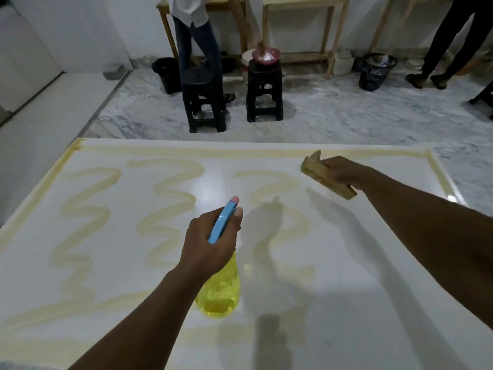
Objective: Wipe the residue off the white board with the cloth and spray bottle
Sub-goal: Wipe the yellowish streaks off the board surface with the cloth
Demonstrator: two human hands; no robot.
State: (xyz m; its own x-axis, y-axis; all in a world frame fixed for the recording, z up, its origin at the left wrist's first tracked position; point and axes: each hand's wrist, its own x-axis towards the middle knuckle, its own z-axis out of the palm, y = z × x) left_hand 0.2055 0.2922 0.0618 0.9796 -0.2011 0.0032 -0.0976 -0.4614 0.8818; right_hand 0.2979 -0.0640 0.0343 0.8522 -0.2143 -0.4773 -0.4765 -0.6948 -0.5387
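A large white board [218,180] fills the lower view, streaked with yellowish zigzag residue [82,214] and a yellowish band along its edges. My left hand [210,244] grips a yellow spray bottle [220,292] with a blue trigger head, held above the board's middle with the nozzle pointing away from me. My right hand [344,172] holds a folded tan cloth [322,174] near the board's far right part; whether the cloth touches the surface is unclear.
Beyond the board is a grey marble floor with two black stools [204,100] [264,92], one carrying a pink bowl [266,55]. A person [197,30] stands by wooden tables at the back. A black basket [376,72] and another person's legs [450,38] are at the right.
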